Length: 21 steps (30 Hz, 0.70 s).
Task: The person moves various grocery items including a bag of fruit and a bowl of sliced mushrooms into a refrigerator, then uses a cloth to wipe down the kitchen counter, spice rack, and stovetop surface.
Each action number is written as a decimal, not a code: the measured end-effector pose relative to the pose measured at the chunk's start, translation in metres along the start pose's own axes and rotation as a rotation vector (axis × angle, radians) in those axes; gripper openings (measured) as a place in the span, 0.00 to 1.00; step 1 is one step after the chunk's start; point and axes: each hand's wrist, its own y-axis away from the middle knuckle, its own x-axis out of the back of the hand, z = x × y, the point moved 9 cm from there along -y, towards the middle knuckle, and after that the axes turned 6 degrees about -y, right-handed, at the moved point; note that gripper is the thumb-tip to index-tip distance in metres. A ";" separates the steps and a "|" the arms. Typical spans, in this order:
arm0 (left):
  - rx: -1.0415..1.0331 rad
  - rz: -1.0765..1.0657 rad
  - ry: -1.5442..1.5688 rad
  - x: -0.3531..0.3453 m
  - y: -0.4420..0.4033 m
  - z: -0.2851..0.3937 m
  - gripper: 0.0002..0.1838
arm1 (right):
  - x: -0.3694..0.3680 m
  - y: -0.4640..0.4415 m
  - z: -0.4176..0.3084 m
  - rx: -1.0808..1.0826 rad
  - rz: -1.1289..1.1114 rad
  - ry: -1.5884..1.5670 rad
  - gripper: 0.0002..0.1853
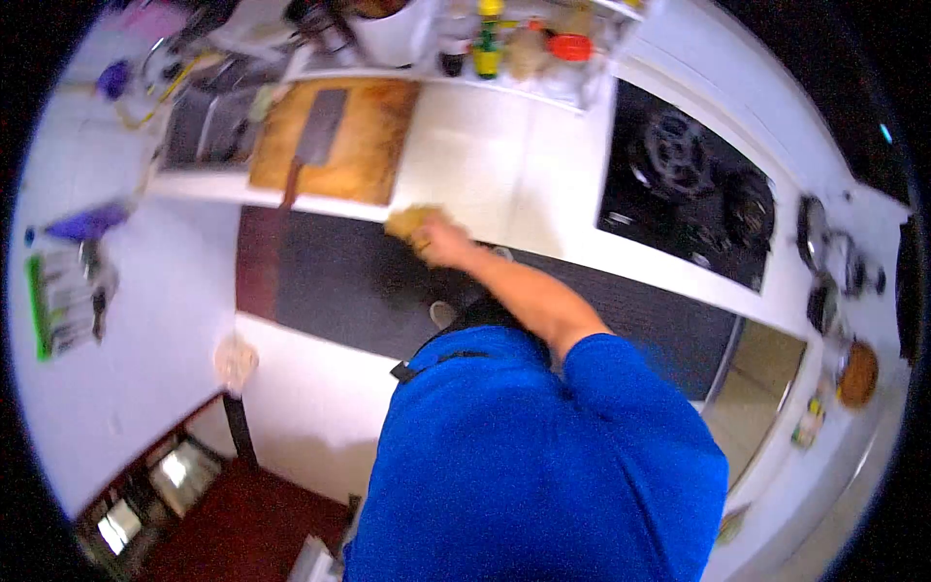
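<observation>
My right hand (441, 242) is closed around a crumpled yellowish cloth (415, 221), blurred by motion. It is at the front edge of the white counter (465, 165), just right of the cutting board's near corner. I cannot tell whether the cloth touches the counter. The wooden cutting board (373, 136) carries a cleaver (322, 126), its handle sticking out past the board's front edge. My left hand does not show.
A sink (213, 121) lies left of the board, and a black gas stove (679, 184) sits to the right. Bottles (488, 44) and a red-lidded container (570, 48) stand on a rack behind. Below is a dark floor mat (339, 272).
</observation>
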 end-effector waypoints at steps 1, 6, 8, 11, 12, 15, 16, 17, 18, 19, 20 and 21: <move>-0.010 -0.037 -0.026 0.003 -0.011 0.006 0.16 | -0.001 0.001 -0.001 -0.020 0.012 -0.134 0.17; -0.081 -0.171 -0.079 0.015 -0.070 0.052 0.16 | 0.118 0.044 -0.024 -0.233 0.279 -0.297 0.16; -0.140 -0.232 -0.070 0.013 -0.093 0.083 0.16 | 0.189 0.067 -0.027 -0.123 0.467 -0.086 0.17; -0.108 -0.221 -0.128 0.005 -0.107 0.138 0.15 | 0.283 0.119 -0.025 0.061 0.805 0.334 0.22; -0.027 -0.145 -0.200 0.008 -0.106 0.159 0.15 | 0.297 0.121 0.009 -0.105 0.732 0.446 0.23; 0.034 -0.116 -0.230 -0.018 -0.097 0.248 0.16 | 0.312 0.139 0.146 -0.473 0.585 0.691 0.26; 0.019 -0.153 -0.184 -0.026 -0.101 0.258 0.18 | 0.312 0.151 0.185 -0.578 0.524 0.735 0.27; 0.024 -0.154 -0.219 -0.037 -0.098 0.274 0.18 | 0.312 0.173 0.190 -0.615 0.550 0.776 0.30; 0.031 -0.156 -0.256 -0.050 -0.096 0.291 0.17 | 0.308 0.189 0.201 -0.630 0.543 0.766 0.30; 0.018 -0.175 -0.270 -0.061 -0.094 0.302 0.18 | 0.303 0.204 0.212 -0.620 0.550 0.708 0.30; 0.026 -0.179 -0.288 -0.065 -0.085 0.307 0.18 | 0.295 0.221 0.223 -0.612 0.561 0.650 0.31; 0.018 -0.189 -0.299 -0.074 -0.078 0.317 0.18 | 0.290 0.248 0.222 -0.476 0.622 0.755 0.31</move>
